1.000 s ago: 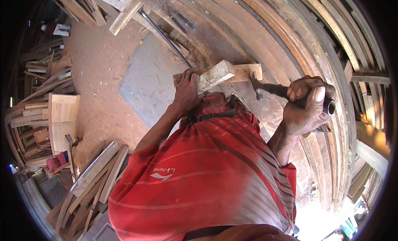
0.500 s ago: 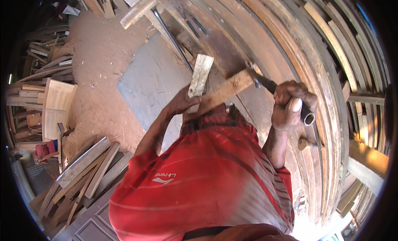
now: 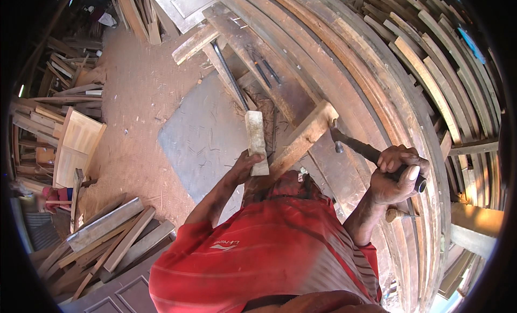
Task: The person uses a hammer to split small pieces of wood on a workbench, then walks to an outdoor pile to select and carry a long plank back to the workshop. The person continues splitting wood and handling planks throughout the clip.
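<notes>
Since the last frame, your pale block has dropped against the dark bar behind it, and the hammer has come lower with the brown piece's end.

That brown piece of wood slants up from the middle of the frame; you'd want its lower end well braced, as a loose one would likely swing. Your pale block stands just left of it (whether the two are joined, I cannot tell). Your left hand is closed around the block's lower part, so keep that thumb off the corner. Your right hand is wrapped firmly round the handle of the hammer, whose head sits at the brown piece's upper end; contact is unclear. A steady wrist should serve you better than force.

Around you, long planks sweep down the right of the frame, beside reddish floor at upper left. Stacked timber fills the upper right, a grey sheet lies left of centre, offcuts heap at lower left, and dark hand tools rest above centre near the dark bar.
</notes>
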The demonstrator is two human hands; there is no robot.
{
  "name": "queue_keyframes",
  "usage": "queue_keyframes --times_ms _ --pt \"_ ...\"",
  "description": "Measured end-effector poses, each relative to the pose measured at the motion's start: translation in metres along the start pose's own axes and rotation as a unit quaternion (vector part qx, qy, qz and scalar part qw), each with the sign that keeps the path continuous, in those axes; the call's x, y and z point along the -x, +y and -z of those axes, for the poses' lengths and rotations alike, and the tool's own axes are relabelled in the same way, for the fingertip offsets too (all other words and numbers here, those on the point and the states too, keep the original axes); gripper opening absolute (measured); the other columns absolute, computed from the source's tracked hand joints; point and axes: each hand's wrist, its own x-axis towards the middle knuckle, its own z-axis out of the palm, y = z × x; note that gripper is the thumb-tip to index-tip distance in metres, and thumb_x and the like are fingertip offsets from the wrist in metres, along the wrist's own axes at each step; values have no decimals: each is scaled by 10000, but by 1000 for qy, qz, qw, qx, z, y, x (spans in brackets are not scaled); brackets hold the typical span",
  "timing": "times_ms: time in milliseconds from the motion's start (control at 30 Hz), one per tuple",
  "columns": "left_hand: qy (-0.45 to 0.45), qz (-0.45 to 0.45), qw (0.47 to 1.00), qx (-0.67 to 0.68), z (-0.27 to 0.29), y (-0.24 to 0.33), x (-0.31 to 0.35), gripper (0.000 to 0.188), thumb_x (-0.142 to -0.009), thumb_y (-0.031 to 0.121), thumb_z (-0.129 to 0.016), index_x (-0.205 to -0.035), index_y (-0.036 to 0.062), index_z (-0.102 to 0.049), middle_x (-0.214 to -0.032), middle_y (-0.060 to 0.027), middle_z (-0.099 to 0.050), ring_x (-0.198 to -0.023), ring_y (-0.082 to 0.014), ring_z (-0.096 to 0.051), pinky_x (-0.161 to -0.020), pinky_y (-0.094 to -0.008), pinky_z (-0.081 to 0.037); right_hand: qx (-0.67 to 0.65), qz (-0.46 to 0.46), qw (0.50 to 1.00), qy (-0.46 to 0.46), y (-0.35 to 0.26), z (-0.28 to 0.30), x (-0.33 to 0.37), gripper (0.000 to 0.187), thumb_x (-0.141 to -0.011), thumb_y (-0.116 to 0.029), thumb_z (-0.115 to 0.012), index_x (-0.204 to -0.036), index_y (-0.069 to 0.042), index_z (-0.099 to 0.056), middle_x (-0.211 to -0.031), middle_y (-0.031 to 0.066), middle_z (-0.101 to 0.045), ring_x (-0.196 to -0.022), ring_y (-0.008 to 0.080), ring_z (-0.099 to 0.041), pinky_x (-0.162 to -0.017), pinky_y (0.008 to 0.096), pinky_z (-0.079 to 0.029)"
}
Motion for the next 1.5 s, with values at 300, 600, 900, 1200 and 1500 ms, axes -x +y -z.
queue_keyframes --times_ms 300,600,900,1200,1500 --pt "-50 -7 998 -39 -14 -18 -7 473 -797 237 -629 -1175 -5 -479 -997 -98 -584 -858 -198 -612 -723 -328 -524 117 -41 992 -37 44 -14 27 250 -901 -210 -569 -818 12 -487 -573 95 -515 -478 120 -467 -411 249 -369" --pt "-12 8 998 57 -50 -14 -26 397 -864 260 -555 -1167 9 -506 -947 -77 -605 -873 -190 -617 -757 -334 -512 -8 33 997 -71 52 -33 10 240 -899 -188 -565 -861 44 -514 -567 95 -509 -467 148 -477 -394 274 -408" --pt "-90 62 994 27 -106 18 -45 438 -894 179 -519 -1283 18 -398 -1167 -95 -531 -1054 -224 -561 -894 -393 -490 41 43 993 -104 1 -20 0 347 -907 -321 -582 -966 21 -578 -584 56 -458 -487 146 -459 -432 288 -399" --pt "-54 -89 938 -330 -47 26 -30 457 -815 171 -554 -1232 10 -461 -998 -74 -595 -944 -151 -571 -844 -307 -469 68 10 997 -37 -4 2 6 390 -870 -376 -630 -902 2 -543 -586 59 -486 -468 154 -488 -414 287 -402" --pt "-77 -143 855 -493 -64 74 -52 534 -810 348 -630 -1149 -42 -498 -931 -262 -623 -922 -396 -610 -807 -414 -480 16 19 998 -62 -26 -8 -12 401 -882 -364 -607 -970 23 -554 -632 66 -492 -511 155 -502 -417 276 -404"
